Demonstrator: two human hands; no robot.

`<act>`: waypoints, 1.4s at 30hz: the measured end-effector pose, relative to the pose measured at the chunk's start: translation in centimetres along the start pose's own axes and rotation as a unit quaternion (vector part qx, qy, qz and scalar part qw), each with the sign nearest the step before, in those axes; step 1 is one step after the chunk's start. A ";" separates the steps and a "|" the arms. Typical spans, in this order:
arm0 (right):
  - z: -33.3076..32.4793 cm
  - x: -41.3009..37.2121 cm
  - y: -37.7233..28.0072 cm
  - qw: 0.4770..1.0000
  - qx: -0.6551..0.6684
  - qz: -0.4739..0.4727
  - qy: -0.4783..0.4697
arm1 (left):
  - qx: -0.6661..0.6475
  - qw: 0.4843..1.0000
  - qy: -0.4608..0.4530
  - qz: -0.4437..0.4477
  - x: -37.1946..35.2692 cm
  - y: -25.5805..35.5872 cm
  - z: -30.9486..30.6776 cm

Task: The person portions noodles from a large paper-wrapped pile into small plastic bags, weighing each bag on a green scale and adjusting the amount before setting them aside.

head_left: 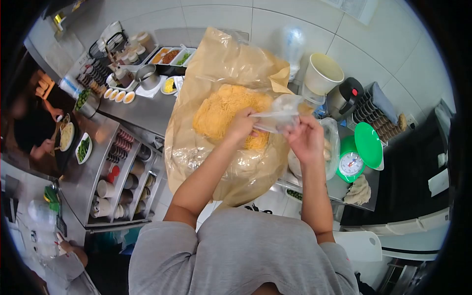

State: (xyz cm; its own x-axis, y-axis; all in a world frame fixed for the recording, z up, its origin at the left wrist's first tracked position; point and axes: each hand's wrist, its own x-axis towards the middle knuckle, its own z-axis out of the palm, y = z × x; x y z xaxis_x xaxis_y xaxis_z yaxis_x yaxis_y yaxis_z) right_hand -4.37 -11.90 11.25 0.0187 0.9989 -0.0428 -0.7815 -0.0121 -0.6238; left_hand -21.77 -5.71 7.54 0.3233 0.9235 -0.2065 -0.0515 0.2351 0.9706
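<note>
A clear plastic bag (279,118) is stretched between my two hands. My left hand (242,127) pinches its left edge, while my right hand (306,141) grips the other side with bent fingers. Beneath the bag lies a big heap of thin orange-yellow noodles (221,110), partly covered by my left hand and the bag. The noodles rest in a wide-open brown paper sack (196,73) with a shiny lining, spread over the counter.
A green dial scale (350,163) and a crumpled cloth (359,191) sit at right, near a cream bucket (324,73). Along the left counter are a metal pot (147,77), trays of toppings (171,56) and small egg cups (129,97). Other people work at far left.
</note>
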 end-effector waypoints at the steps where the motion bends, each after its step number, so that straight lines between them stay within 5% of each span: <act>1: -0.7 -0.2 -0.3 0.995 0.068 0.077 -0.017 | -0.056 0.998 -0.006 -0.003 0.0 0.3 -0.3; 5: -2.6 -2.5 1.8 0.951 -0.303 -0.057 -0.022 | -0.258 0.964 -0.073 -0.003 0.0 -1.2 -0.2; 7: -3.9 -2.7 2.7 0.870 -0.475 -0.129 0.019 | -0.179 0.971 -0.158 -0.019 -0.1 -2.6 -0.4; 10: -5.4 -1.8 0.5 0.986 -0.147 -0.039 0.068 | -0.091 0.971 -0.219 -0.027 0.5 -2.6 -0.6; 11: -5.6 -1.5 0.3 0.977 -0.175 -0.075 0.095 | -0.066 0.971 -0.227 -0.026 0.9 -2.2 -0.8; 12: -5.5 -1.4 0.1 0.965 -0.202 -0.111 0.122 | 0.141 0.967 -0.168 0.131 1.8 -1.4 -1.4; 13: -5.4 -1.4 -0.2 0.950 -0.229 -0.146 0.152 | 0.336 0.894 -0.097 0.279 3.0 -0.5 -2.3; 14: -5.1 -1.4 -0.7 0.940 -0.267 -0.148 0.152 | 0.505 0.761 -0.017 0.407 3.9 0.2 -2.9; 17: -4.2 -1.9 -1.1 0.927 -0.329 -0.125 0.128 | 0.662 0.671 0.036 0.332 5.5 -1.6 -4.2; 20: -3.6 -1.8 -0.2 0.948 -0.305 -0.071 0.065 | 0.710 0.638 -0.067 0.290 7.2 -0.9 -5.3; 25: -3.9 -1.3 1.2 0.927 -0.370 -0.039 0.049 | 0.474 0.801 -0.017 0.364 6.6 8.6 -7.0; 27: -4.2 -0.4 1.5 0.923 -0.377 -0.051 0.055 | 0.396 0.872 0.004 0.287 4.2 13.7 -6.3; 29: -3.9 0.2 1.6 0.918 -0.389 -0.055 0.058 | 0.296 0.903 0.017 0.311 3.6 17.1 -6.3; 35: -2.7 2.6 2.2 0.876 -0.478 -0.068 0.017 | 0.207 0.924 0.071 0.314 1.7 19.8 -6.8; 39: -3.3 5.4 3.0 0.865 -0.493 -0.090 0.022 | 0.398 0.887 0.086 0.216 4.6 13.1 -9.4; 42: -3.6 7.8 3.2 0.829 -0.537 -0.151 0.044 | 0.574 0.804 0.057 0.144 5.4 4.3 -9.2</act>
State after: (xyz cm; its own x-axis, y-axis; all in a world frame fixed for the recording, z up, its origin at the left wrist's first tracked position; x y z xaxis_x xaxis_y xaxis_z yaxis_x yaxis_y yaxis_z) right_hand -4.45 -4.28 6.10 0.1950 0.9571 0.2143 0.2728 0.1570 -0.9492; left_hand -28.91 3.04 9.48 0.3619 0.9268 0.1003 0.8184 -0.3674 0.4418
